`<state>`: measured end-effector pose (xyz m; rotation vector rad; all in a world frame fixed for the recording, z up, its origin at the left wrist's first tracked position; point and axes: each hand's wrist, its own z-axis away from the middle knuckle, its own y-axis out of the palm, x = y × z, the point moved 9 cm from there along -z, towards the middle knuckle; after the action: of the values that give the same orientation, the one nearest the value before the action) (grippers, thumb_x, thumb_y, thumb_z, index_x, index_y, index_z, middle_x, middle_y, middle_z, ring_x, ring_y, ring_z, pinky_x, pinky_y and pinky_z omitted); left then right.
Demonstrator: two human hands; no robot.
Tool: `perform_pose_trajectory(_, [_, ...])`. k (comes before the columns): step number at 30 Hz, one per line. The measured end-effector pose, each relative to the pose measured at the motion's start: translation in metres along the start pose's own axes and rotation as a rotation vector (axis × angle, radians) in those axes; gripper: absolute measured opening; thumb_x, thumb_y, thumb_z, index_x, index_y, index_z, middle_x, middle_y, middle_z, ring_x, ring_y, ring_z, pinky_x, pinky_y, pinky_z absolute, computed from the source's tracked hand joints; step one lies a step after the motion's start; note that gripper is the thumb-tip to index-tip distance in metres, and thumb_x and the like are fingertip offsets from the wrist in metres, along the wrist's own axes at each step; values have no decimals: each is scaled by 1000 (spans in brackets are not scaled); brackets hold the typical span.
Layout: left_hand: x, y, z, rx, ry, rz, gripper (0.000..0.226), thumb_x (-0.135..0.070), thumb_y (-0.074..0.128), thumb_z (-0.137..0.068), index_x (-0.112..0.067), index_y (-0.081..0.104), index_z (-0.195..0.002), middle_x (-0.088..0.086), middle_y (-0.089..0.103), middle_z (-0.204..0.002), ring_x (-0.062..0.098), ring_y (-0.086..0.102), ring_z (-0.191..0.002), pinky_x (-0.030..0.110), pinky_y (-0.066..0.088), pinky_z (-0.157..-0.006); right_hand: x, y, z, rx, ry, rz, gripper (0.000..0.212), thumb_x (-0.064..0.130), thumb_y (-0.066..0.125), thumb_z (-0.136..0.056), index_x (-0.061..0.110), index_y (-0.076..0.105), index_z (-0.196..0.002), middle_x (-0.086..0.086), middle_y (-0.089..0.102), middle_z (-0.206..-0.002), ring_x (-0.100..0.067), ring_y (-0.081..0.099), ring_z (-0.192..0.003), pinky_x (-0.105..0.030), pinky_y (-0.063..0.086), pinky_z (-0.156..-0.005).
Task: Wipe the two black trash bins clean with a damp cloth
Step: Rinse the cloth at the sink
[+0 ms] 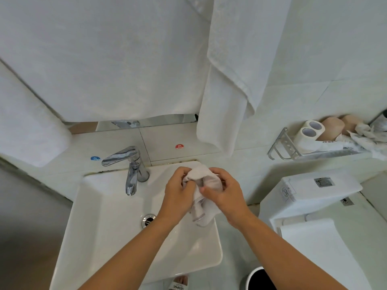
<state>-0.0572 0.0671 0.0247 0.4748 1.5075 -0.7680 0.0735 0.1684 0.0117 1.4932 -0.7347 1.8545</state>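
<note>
Reaching out from the bottom edge, both forearms meeting over the sink (100, 237). Left hand (178, 193) and right hand (225, 192) gripping the bunched cloth (201, 185), fingers curled tight into it, probably wringing so drips are falling into the basin. Tap (130, 164) not running, standing just left of the hands. One black bin (258, 279) waiting on the floor, bottom right, untouched; second bin not showing. Towel (226, 80) hanging behind, toilet cistern (314, 191) crowding the right side.

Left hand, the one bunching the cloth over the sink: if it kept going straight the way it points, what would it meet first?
Probably the tiled wall behind the sink, past the cloth that the left hand grips. The faucet sits off to its left. Depth is unclear from this view.
</note>
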Motion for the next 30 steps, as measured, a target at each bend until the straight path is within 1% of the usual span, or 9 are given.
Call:
perform_pose_trajectory(3, [5, 0, 1, 7, 23, 1, 26, 2, 54, -98, -23, 63, -100, -12, 67, -92, 8, 60, -85, 24, 49, -75, -18, -5, -4, -35, 90, 159, 53, 25, 92, -76, 32, 58, -116, -5, 69, -103, -17, 70, -90, -30, 61, -77])
perform_pose_trajectory(5, [3, -8, -2, -29, 56, 9, 25, 2, 52, -100, -21, 62, -100, -11, 66, -93, 6, 60, -86, 20, 49, -76, -26, -12, -11, -20, 65, 379, 39, 33, 89, -79, 28, 67, -111, -1, 72, -93, -10, 66, -79, -24, 55, -70])
perform_pose_trajectory(7, [-2, -11, -8, -8, 101, -59, 26, 2, 51, -101, -22, 62, -101, -14, 65, -89, 5, 57, -80, 17, 46, -72, -26, -18, -19, 17, -20, 591, 23, 25, 80, -87, 23, 77, -109, -1, 74, -91, -12, 64, -78, -25, 50, -73])
perform_pose_trajectory(11, [-15, -4, -21, 201, 340, -494, 25, -2, 51, -101, -22, 62, -112, -21, 59, -84, 5, 51, -73, 19, 39, -65, -6, -39, -43, 16, -112, 759, 25, 10, 67, -93, 17, 79, -114, 2, 71, -101, -16, 64, -94, -14, 40, -75])
perform_pose_trajectory(15, [-17, -5, -47, 289, 485, -849, 35, -9, 51, -102, -22, 58, -134, 6, 66, -108, 29, 63, -97, 44, 54, -78, 13, -54, -74, 61, -111, 773, 27, 11, 60, -97, 22, 77, -115, 4, 76, -109, -18, 68, -105, -19, 41, -82])
perform_pose_trajectory(19, [-31, -7, -58, 205, 690, -960, 47, 8, 64, -89, -17, 61, -128, 12, 69, -100, 37, 65, -80, 46, 56, -64, 45, -57, -90, 28, -279, 843, 36, 7, 59, -95, 23, 76, -123, 0, 78, -114, -24, 70, -106, -27, 50, -89])
perform_pose_trajectory(24, [-16, -3, -45, 73, 884, -991, 61, 19, 59, -77, -19, 58, -124, 10, 72, -108, 35, 66, -83, 45, 55, -66, 40, -58, -85, 49, -475, 956, 52, 15, 51, -83, 25, 74, -128, -2, 77, -117, -28, 73, -101, -40, 60, -84])
perform_pose_trajectory(27, [41, 14, -24, 215, 862, -1045, 73, 18, 72, -68, -20, 57, -128, 12, 74, -114, 33, 71, -85, 42, 60, -67, -18, -59, -76, 150, -530, 1096, 59, 4, 57, -74, 23, 75, -126, -6, 77, -116, -32, 76, -94, -44, 64, -71])
perform_pose_trajectory(30, [122, 36, 2, 481, 669, -1065, 100, 12, 89, -47, -26, 54, -133, 8, 75, -119, 28, 76, -83, 34, 63, -62, -89, -61, -54, 230, -446, 1072, 51, 12, 56, -80, 27, 74, -126, -9, 76, -121, -33, 76, -96, -43, 65, -73])
